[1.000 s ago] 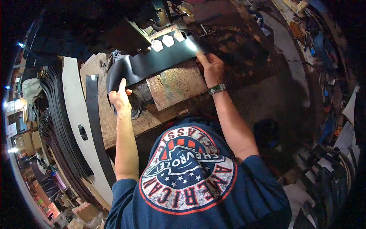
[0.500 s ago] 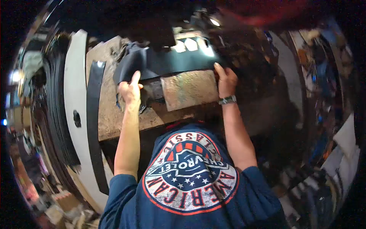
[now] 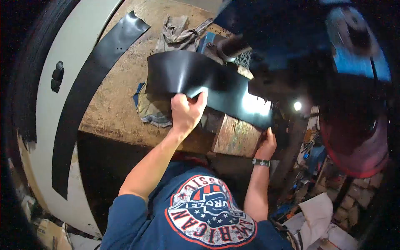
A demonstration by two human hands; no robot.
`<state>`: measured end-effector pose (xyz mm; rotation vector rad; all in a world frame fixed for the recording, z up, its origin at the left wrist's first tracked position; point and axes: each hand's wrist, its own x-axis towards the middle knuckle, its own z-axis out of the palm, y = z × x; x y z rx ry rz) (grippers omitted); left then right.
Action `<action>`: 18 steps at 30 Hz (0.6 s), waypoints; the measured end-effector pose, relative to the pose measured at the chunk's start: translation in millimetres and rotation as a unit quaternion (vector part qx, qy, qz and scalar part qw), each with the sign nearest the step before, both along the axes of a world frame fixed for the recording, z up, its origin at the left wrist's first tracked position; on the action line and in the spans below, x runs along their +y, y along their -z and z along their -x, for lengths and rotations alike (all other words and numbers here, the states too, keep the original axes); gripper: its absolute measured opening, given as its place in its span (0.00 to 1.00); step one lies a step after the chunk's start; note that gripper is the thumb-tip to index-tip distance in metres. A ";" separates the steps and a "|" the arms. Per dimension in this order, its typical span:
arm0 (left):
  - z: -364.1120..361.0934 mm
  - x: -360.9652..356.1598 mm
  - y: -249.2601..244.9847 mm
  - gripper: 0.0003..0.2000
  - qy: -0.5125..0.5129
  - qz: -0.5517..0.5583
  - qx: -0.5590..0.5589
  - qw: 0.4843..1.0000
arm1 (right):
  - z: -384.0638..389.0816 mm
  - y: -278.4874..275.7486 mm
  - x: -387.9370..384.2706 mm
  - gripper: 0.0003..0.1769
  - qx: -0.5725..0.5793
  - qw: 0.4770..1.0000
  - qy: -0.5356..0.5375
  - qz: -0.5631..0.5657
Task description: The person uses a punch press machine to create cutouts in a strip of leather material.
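A wide, glossy black sheet strip (image 3: pixel 166 75), possibly rubber, stretches across the bench with a bright light reflected near its right end. My left hand (image 3: pixel 187 110) is closed on its lower edge near the middle, the thumb lying along the surface. At the far right corner, my right hand (image 3: pixel 266 146) grips the strip's end, its fingers partly hidden. Beneath the strip's right part lies a worn wooden board (image 3: pixel 236 135). A second, narrower black strip (image 3: pixel 93 75) runs along the left, flat and separate from both hands.
A crumpled grey cloth (image 3: pixel 177 33) and a metal tool with a round cylinder (image 3: pixel 233 48) sit behind the strip on the wooden bench (image 3: pixel 112 104). Another cloth (image 3: pixel 154 110) lies partly under it. A white panel (image 3: pixel 54 108) stands left; a dark red round object (image 3: pixel 354 146) is at right.
The view has turned, so the bench appears tilted. My left hand has shifted inward along the strip from near its left end toward the middle; my right hand stays at the right end.
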<state>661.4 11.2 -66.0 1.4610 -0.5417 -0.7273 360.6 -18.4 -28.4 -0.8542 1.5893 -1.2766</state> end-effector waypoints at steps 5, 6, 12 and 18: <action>-8.6 9.2 -20.4 0.05 0.042 0.023 0.006 0.999 | -2.8 3.4 -0.5 0.10 0.033 0.999 0.032 0.012; -10.0 9.7 -23.6 0.05 0.052 0.038 0.003 0.998 | -1.3 4.0 0.9 0.10 0.040 0.998 0.036 0.014; -10.6 6.1 -19.5 0.06 0.070 0.013 0.003 0.997 | -10.7 -4.0 0.2 0.10 0.047 0.998 0.029 0.015; -9.6 1.0 -21.3 0.05 0.063 0.029 0.036 0.997 | -2.1 0.4 1.8 0.07 0.041 0.999 0.030 0.012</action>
